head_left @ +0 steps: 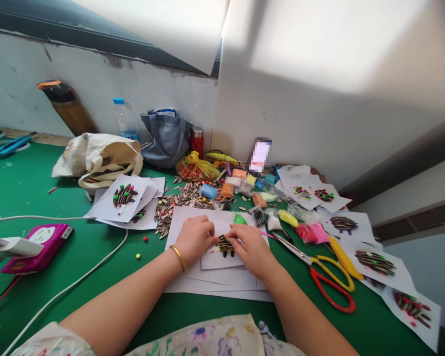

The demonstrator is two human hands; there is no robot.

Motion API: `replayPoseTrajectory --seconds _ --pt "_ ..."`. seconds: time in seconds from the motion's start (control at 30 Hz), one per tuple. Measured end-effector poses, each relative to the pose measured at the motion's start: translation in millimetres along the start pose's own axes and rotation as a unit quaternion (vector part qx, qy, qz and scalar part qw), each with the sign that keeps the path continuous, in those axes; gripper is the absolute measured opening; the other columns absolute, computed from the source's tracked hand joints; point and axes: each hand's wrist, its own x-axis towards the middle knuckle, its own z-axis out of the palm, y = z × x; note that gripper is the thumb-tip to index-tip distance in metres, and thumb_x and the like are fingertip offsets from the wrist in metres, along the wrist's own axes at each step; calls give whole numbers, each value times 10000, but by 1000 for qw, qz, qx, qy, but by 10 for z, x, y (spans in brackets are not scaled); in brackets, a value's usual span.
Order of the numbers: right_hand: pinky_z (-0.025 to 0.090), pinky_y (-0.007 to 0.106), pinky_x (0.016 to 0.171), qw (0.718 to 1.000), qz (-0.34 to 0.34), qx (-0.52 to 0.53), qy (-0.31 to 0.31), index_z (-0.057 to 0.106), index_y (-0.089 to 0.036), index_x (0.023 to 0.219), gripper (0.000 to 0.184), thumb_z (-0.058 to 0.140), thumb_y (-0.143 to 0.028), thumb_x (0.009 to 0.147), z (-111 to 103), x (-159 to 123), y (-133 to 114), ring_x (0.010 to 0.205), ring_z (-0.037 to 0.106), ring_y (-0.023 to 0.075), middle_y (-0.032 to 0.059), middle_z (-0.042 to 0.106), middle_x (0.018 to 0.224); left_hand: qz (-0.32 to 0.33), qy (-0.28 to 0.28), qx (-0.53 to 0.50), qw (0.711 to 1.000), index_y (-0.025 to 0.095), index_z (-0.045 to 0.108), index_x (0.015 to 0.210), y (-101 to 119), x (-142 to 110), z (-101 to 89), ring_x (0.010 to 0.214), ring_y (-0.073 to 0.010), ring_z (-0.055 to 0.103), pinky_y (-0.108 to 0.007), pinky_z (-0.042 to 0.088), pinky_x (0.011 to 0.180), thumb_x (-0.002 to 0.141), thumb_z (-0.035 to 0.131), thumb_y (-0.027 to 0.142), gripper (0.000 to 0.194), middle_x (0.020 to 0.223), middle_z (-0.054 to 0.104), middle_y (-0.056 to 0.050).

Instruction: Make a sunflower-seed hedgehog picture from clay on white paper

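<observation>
In front of me lies a small white card (212, 261) with a hedgehog shape (223, 243) made of sunflower seeds, on top of larger white sheets (185, 284). My left hand (197, 237), a gold bangle at its wrist, rests on the paper with thumb and fingers pinched at the left side of the seed shape. From the right, my right hand (252, 249) bends its fingers together over the shape, beside a small green clay ball (228, 239). Whatever the fingertips hold is too small or hidden to name. Behind my right hand sits a green clay lump (239, 219).
Loose sunflower seeds (181, 200) and clay packets (228, 190) spread beyond the sheets. Scissors (313, 262) and a yellow-handled tool (344, 257) lie right, near finished cards (383, 264). More cards (128, 195), a white cable (92, 269) and a magenta power strip (39, 247) are left.
</observation>
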Motion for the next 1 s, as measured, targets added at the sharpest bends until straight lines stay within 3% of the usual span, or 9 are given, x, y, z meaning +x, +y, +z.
replayPoseTrajectory --seconds 1.0 --pt "402 374 936 999 14 38 -2 625 -246 911 147 543 -127 883 12 4 -7 1131 601 224 18 704 973 -6 -21 -5 1000 211 668 704 -2 26 -32 863 -211 591 -334 347 751 714 774 348 174 839 636 -21"
